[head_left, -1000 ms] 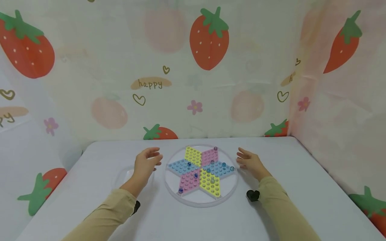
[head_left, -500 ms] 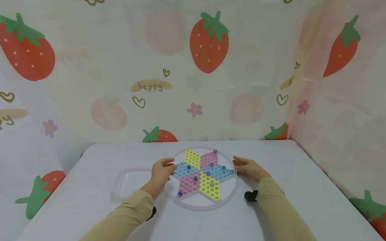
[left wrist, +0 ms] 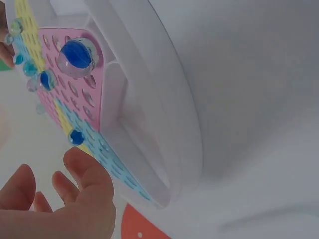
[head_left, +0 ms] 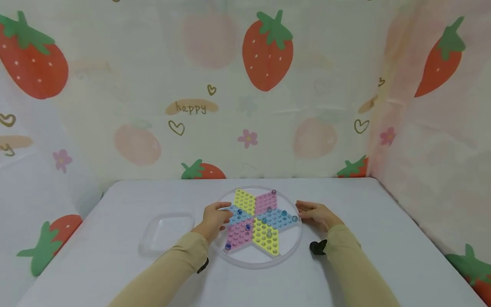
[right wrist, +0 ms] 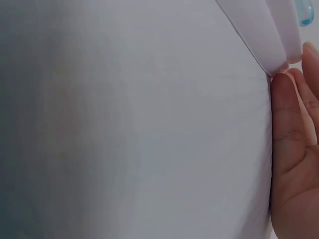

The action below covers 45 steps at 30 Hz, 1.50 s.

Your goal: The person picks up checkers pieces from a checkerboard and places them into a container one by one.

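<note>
A round Chinese checkers board (head_left: pixel 258 265) with a white rim and a star of pink, yellow and blue sections lies on the table. Several glass marbles sit in its holes. Over the left blue section hovers my left hand (head_left: pixel 215 219), its fingers loosely bent and apart with nothing between them. The left wrist view puts its fingertips close to a blue marble (left wrist: pixel 76 137); a bigger-looking blue marble (left wrist: pixel 79 57) sits at the pink section's tip. At the board's right edge, my right hand (right wrist: pixel 291 144) rests its fingers against the rim (right wrist: pixel 269 40).
A clear, shallow plastic tray (head_left: pixel 143 247) stands left of the board, beyond my left forearm. White cloth covers the table (head_left: pixel 399 247). A strawberry-print curtain (head_left: pixel 326 55) hangs behind the table and along both sides.
My left hand has moved right, from beside the board to above its left blue section, uncovering the tray. The right hand has shifted slightly left to the rim. The marbles stay in place.
</note>
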Each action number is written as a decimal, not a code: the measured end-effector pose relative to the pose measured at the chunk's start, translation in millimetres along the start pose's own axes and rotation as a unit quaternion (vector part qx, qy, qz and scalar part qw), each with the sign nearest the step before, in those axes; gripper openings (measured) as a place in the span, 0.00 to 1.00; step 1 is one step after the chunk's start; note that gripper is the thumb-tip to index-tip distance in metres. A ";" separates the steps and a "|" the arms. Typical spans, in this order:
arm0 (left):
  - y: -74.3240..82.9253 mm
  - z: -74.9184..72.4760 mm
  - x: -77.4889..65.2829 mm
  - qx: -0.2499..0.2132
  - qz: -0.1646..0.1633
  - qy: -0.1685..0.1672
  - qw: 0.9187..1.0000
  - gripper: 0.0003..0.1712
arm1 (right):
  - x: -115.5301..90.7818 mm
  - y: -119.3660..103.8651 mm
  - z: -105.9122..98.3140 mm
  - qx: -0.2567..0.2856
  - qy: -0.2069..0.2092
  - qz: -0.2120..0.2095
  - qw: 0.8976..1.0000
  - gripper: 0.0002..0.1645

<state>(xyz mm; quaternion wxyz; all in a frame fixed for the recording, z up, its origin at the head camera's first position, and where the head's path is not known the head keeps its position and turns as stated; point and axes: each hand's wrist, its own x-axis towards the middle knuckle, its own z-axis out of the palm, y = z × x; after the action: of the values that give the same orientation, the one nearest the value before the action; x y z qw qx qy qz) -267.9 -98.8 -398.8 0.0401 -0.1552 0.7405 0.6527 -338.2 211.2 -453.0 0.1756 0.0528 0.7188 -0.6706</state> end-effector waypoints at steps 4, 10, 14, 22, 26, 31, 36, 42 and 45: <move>0.0 5.3 3.2 0.012 0.002 -0.014 1.000 0.23 | -2.2 1.9 -1.6 0.020 0.012 0.014 1.000 0.38; 2.0 6.9 14.3 0.034 0.018 -0.026 0.999 0.23 | -2.4 1.1 -1.8 0.024 0.006 0.008 1.000 0.38; 3.3 6.9 21.4 0.044 0.034 -0.029 0.998 0.23 | 0.6 0.5 -0.7 0.041 0.007 0.008 0.999 0.38; 1.9 15.1 32.9 0.086 0.040 -0.031 0.995 0.21 | 5.7 2.2 -1.8 0.049 0.020 0.016 0.998 0.37; -0.3 19.6 36.5 0.124 0.039 -0.021 0.991 0.21 | 6.9 2.2 -2.4 0.044 0.022 0.014 0.999 0.36; -4.8 21.5 38.4 0.193 0.033 0.002 0.981 0.22 | 5.5 3.0 -1.8 0.046 0.022 0.014 0.999 0.37; -4.2 27.4 36.7 0.227 0.006 0.027 0.973 0.24 | 3.7 2.1 -4.2 0.044 0.026 0.014 0.999 0.36; -2.0 31.7 37.8 0.279 0.004 0.048 0.959 0.25 | 4.2 0.5 -4.2 0.043 0.025 0.018 0.999 0.35; -2.9 30.1 37.1 0.316 0.008 0.039 0.948 0.26 | 4.8 0.8 -2.9 0.043 0.020 0.017 0.999 0.35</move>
<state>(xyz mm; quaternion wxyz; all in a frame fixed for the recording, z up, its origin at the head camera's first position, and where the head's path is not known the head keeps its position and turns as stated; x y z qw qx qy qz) -306.5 -76.2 -415.6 0.0527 -0.1544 0.9109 0.3791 -342.9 213.3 -455.2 0.1705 0.0858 0.6918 -0.6964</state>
